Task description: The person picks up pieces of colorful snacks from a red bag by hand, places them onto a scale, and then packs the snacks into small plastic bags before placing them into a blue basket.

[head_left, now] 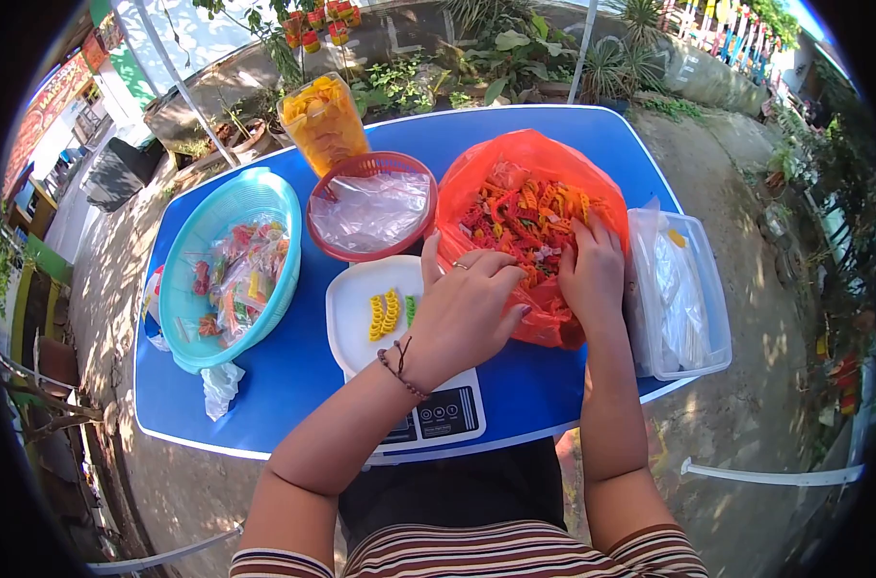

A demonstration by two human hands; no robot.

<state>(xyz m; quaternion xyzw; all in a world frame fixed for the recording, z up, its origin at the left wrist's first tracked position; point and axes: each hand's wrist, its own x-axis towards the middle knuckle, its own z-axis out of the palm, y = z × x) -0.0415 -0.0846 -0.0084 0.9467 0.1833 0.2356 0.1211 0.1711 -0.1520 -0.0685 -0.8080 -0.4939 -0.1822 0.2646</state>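
Both hands are at a big red plastic bag [524,159] full of coloured spiral snacks [524,217] at the table's middle right. My left hand [467,308] rests on the bag's near edge, fingers curled into the snacks; whether it grips any is hidden. My right hand [592,275] lies on the bag's right side, fingers spread on the plastic. In front of the left hand stands a white digital scale [361,332] with a few yellow and green spirals [388,313] on its platform.
A blue table [293,380] carries a teal basket [202,231] of filled packets, a red basket [366,164] with clear bags, a jar of orange snacks [324,120], and a clear box [707,289] of plastic bags at right. Paved ground surrounds it.
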